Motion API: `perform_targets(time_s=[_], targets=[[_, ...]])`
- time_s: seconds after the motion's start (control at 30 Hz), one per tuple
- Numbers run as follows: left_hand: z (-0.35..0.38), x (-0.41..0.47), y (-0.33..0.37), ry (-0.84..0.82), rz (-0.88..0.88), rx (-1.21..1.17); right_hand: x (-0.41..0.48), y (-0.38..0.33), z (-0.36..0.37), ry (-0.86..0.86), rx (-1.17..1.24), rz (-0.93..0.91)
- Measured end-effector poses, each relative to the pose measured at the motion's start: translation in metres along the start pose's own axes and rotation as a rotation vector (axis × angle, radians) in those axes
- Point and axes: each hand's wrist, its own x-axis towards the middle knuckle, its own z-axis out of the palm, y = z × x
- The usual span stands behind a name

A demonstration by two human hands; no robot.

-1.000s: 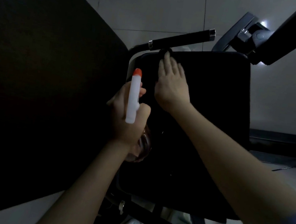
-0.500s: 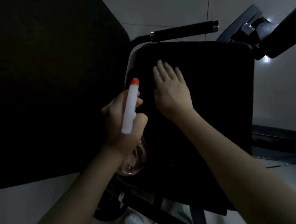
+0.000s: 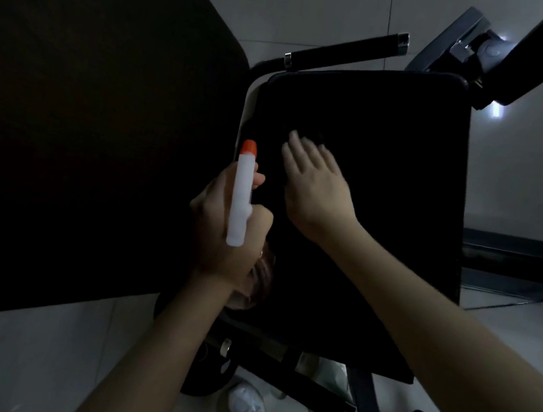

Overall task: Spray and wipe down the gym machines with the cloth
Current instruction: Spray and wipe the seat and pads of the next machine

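Both busy: left hand [image 3: 221, 234] grips spray bottle [image 3: 242, 198], right hand [image 3: 317, 187] presses pad [image 3: 402, 195].

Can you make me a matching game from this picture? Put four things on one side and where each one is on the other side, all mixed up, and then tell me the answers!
Things
1. spray bottle
2. right hand
3. white shoe
4. handle bar

Places
A. on the floor, at the bottom of the picture
B. gripped in the left hand
C. spread flat over the black seat pad
D. past the pad's far edge, with a silver end cap

Pairs: 1-B, 2-C, 3-A, 4-D
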Motion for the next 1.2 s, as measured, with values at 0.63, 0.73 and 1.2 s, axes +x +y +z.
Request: perform_targets(time_s=[0.63,0.73,1.2], targets=[[-0.030,-0.033,0.014,-0.047,0.036,0.152,-0.068,0.041,-0.001,-0.055,-0.014,-0.047],[-0.029,-0.028,0.013,-0.045,0.016,0.164,-0.032,0.024,0.001,-0.010,0.026,0.142],[-0.043,-0.031,0.018,-0.203,0.055,0.192,-0.065,0.003,0.011,0.032,-0.073,0.158]])
